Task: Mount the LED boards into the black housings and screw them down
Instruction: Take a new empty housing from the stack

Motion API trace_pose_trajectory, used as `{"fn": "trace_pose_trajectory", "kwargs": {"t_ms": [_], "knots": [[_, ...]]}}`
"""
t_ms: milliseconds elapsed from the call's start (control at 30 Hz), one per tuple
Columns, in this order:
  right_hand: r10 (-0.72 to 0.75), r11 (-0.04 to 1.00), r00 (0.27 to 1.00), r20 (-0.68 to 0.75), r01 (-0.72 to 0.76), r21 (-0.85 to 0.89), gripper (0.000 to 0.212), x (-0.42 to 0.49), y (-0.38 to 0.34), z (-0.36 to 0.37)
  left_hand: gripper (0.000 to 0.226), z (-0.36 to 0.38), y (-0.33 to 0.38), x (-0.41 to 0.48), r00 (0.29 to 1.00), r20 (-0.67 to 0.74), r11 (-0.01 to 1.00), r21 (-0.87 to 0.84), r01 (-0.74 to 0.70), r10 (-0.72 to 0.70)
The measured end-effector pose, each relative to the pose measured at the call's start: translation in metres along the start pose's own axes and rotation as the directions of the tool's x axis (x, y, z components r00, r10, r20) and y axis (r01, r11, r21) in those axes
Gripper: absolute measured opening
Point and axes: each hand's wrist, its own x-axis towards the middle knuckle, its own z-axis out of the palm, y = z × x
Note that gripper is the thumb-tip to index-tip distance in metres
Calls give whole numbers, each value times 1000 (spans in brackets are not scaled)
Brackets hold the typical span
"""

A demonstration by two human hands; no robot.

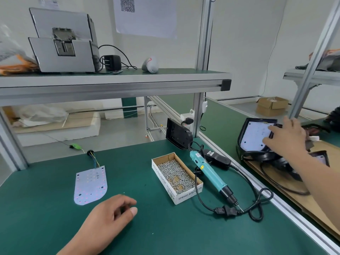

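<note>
The left hand [110, 216] lay palm down on the green desk [46, 227], nearest the camera, fingers loosely curled and holding nothing. Just beyond it and slightly to its left, a white LED board [90, 184] lay flat on the desk, apart from the hand. Its thin coloured wires [94, 161] ran away to a black grommet [90, 153] farther back. To the right of this hand stood an open cardboard box [189, 196] filled with small silver screws [174, 173]. Just past the box's right side lay a teal electric screwdriver [209, 173], bit toward the near edge, with a black plug [226, 211] and a looped cable [257, 205] by its tip. A black power adapter [217, 159] lay just beside the screwdriver's far end. Behind that, a black control unit [177, 134] stood tilted at the back of the desk.

The right hand [287, 138] was stretched far out to the right, over the neighbouring desk, against a black housing [242, 129] that stood tilted up on edge. A second LED board [254, 137] sat inside that housing, facing the camera. The fingers lay spread across the board's right side and the housing's rim; whether they gripped or merely touched could not be told. Under this hand, black cables rested on a cardboard sheet [287, 203], and another housing [323, 153] showed just past the forearm. Farther off sat a brown carton [272, 105].
</note>
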Motion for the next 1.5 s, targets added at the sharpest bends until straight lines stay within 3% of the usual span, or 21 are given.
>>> {"fn": "trace_pose_trajectory", "kwargs": {"t_ms": [167,533,667,833,967,1133,1300,1500], "knots": [[-55,985,997,60,64,-157,50,-8,-13,16,5,0,-2,0,1000,11,1000,-28,-3,4],[-138,987,990,23,140,-75,63,-11,-22,15,20,2,-5,2,999,17,999,-44,-29,30],[-286,958,954,-89,287,2,80,-11,-35,8,19,2,-7,3,1000,12,999,-42,-28,29],[-300,946,954,-11,299,122,46,-19,-64,7,17,3,-8,2,999,8,999,-45,-30,31],[-268,920,962,-56,273,281,32,-34,-95,8,16,3,-7,3,1000,8,999,-45,-28,28],[-355,859,934,49,305,411,32,-46,-156,9,12,3,-5,3,1000,-5,998,-60,-23,22],[-457,783,887,61,369,501,26,-43,-215,11,4,2,-5,3,1000,-1,996,-81,-22,22],[-576,795,772,269,453,404,45,-21,-264,11,16,1,-2,3,999,-2,996,-76,-37,37]]}}
